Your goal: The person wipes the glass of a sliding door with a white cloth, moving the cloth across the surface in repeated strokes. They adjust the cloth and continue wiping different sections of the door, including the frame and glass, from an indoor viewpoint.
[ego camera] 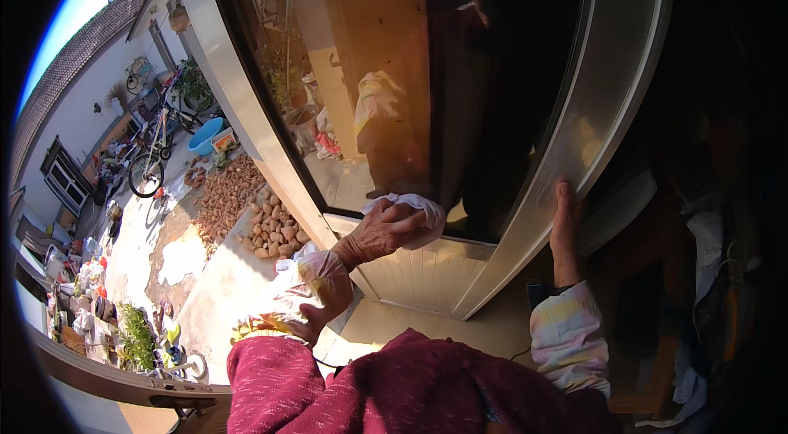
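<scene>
My left hand [385, 230] is closed around a crumpled white cloth [434, 220]. The cloth lies against the bottom of the dark glass pane [492, 145], close to where the glass meets the pale metal door frame [615, 58]. At the door's right edge, my right hand [565, 228] grips the frame, its thumb on the front face and the other fingers hidden. Below the glass is a ribbed lower door panel [425, 277]. Reflections of the sunlit yard and of my own sleeve show in the pane.
Left of the door lies a sunlit yard with a heap of brownish tubers [231, 191] and rounder ones [277, 228]. Beyond them are a blue basin [205, 136] and a bicycle [157, 151]. Another frame with a handle [184, 401] crosses the lower left. The right side is dark.
</scene>
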A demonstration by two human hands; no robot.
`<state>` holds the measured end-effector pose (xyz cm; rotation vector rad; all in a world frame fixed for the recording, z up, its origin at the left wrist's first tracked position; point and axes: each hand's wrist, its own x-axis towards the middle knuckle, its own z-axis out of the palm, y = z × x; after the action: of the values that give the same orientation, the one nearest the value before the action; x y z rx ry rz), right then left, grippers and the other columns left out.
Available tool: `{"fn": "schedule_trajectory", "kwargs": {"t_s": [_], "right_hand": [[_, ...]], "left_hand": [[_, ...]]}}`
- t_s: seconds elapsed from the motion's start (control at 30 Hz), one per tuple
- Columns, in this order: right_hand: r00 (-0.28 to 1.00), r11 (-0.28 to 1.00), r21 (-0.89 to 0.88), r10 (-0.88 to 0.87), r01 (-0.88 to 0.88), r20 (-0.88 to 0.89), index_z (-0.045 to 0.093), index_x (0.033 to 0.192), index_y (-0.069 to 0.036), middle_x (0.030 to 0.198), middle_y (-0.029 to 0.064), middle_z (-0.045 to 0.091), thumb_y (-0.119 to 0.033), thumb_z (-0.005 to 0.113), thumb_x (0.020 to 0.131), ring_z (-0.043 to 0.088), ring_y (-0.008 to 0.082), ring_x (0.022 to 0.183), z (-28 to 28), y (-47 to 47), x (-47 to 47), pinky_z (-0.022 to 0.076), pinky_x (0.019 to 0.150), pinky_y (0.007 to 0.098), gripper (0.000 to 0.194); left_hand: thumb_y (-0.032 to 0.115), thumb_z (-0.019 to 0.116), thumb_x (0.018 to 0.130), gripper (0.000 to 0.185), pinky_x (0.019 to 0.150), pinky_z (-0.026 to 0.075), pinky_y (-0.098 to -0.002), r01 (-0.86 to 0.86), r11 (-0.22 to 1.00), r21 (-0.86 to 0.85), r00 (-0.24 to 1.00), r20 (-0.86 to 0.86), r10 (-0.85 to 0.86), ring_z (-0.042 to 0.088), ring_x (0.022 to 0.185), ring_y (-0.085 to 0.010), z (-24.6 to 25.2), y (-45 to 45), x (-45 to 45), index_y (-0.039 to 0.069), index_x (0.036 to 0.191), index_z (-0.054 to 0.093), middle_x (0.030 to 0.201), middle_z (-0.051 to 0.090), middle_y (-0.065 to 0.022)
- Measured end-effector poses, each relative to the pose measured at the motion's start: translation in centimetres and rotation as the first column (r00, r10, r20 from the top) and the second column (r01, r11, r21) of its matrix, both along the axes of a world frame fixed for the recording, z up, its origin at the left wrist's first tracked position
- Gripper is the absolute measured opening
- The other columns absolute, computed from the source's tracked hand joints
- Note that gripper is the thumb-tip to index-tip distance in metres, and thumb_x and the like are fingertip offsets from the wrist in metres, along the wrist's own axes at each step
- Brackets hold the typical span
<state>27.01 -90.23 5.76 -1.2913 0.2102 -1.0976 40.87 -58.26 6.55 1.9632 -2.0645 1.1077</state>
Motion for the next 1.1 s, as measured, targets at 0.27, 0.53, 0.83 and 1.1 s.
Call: {"fn": "schedule_trajectory", "kwargs": {"t_s": [0.27, 0.53, 0.83, 1.1], "right_hand": [[0.972, 0.997, -0.069, -0.001, -0.016, -0.236, 0.050, 0.128, 0.008, 0.126, 0.0154, 0.055, -0.042, 0.065, 0.089, 0.052, 0.0220, 0.115, -1.0, -0.8, -1.0, 0.0404, 0.101, 0.0342, 0.065], [0.985, 0.998, 0.055, 0.001, 0.008, -0.171, 0.049, 0.127, 0.008, 0.123, 0.0141, 0.055, -0.033, 0.065, 0.090, 0.053, 0.0199, 0.113, -1.9, -1.8, 0.0, 0.0437, 0.098, 0.0331, 0.058], [0.996, 0.995, 0.081, -0.053, 0.058, -0.067, 0.053, 0.119, 0.007, 0.112, 0.0079, 0.056, -0.028, 0.064, 0.089, 0.053, 0.0158, 0.102, -1.7, -1.4, -0.1, 0.0436, 0.092, 0.0305, 0.047], [0.983, 0.992, 0.004, -0.127, 0.128, -0.135, 0.063, 0.096, 0.003, 0.091, 0.0010, 0.056, -0.033, 0.057, 0.092, 0.049, 0.0112, 0.087, -1.0, -1.3, -0.3, 0.0427, 0.081, 0.0282, 0.036]], "left_hand": [[0.016, 0.063, 0.072, 0.039, 0.092, 0.044, -0.0468, -0.004, 0.998, 0.060, 0.998, -0.055, 0.007, 0.051, 0.112, -0.0250, 3.9, 3.6, 1.4, 0.019, 0.110, 0.065, 0.126, 0.048, -0.0032], [-0.007, 0.064, 0.073, 0.045, 0.095, 0.046, -0.0383, 0.039, 0.783, -0.621, 0.929, 0.310, 0.200, 0.055, 0.114, -0.0336, 31.5, 4.9, 5.7, 0.011, 0.115, 0.068, 0.126, 0.057, -0.0127], [0.007, 0.069, 0.072, 0.041, 0.094, 0.042, -0.0429, -0.044, 0.508, -0.860, 0.961, 0.103, 0.258, 0.051, 0.108, -0.0360, 24.3, 4.2, 7.9, 0.015, 0.112, 0.066, 0.121, 0.056, -0.0125], [0.001, 0.072, 0.068, 0.046, 0.095, 0.040, -0.0447, -0.578, 0.544, -0.609, 0.812, -0.493, 0.311, 0.048, 0.107, -0.0389, -4.0, 5.8, 3.0, 0.011, 0.111, 0.061, 0.121, 0.048, -0.0183]]}}
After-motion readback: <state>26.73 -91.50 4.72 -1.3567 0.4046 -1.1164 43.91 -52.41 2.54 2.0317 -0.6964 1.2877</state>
